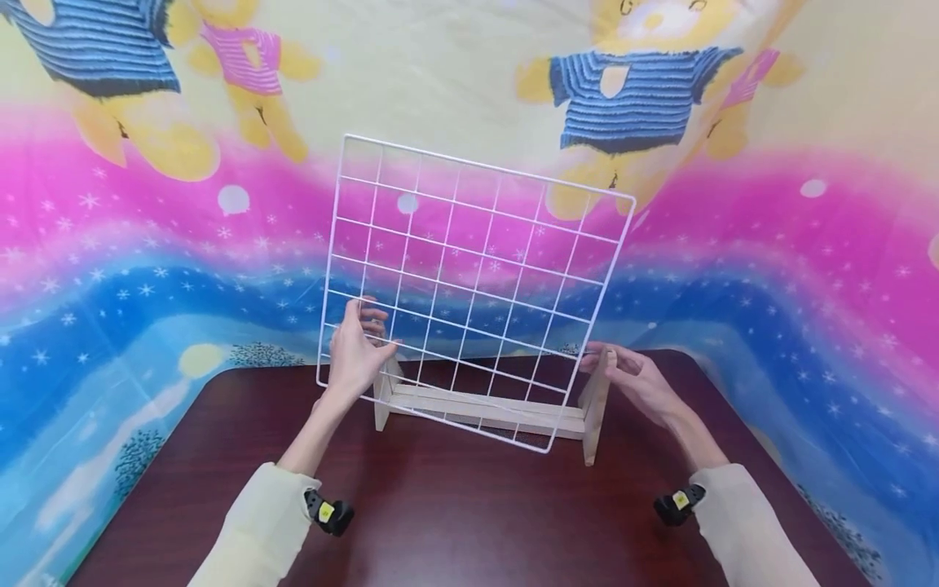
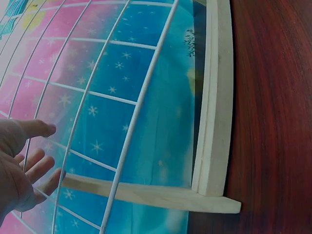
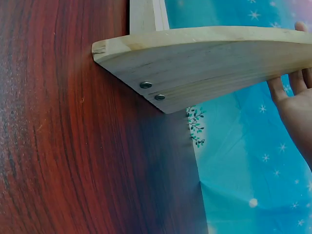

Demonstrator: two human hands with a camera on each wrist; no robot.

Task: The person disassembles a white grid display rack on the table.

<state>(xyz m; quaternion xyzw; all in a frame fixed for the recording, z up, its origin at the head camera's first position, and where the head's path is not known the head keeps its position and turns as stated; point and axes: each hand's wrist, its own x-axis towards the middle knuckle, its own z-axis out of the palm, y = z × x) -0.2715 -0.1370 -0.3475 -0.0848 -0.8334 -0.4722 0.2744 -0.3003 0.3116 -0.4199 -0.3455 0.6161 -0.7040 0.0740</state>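
Note:
A white wire grid panel (image 1: 480, 253) stands tilted in the head view, its right side lower than its left. My left hand (image 1: 358, 346) holds it near the lower left edge, thumb on one side of the wires and fingers reaching through. Behind the panel is a pale wooden stand (image 1: 484, 402) with two side pieces joined by a crossbar. My right hand (image 1: 637, 377) grips the top of the stand's right side piece (image 3: 209, 53), which has two screw heads low on its outer face. The panel's bottom edge hangs in front of the crossbar.
The stand rests on a dark red-brown wooden table (image 1: 455, 505), toward its far edge. A printed cloth (image 1: 469, 98) with bears and snowflakes hangs behind and on both sides of the table. A black device (image 1: 330, 512) is strapped at each wrist.

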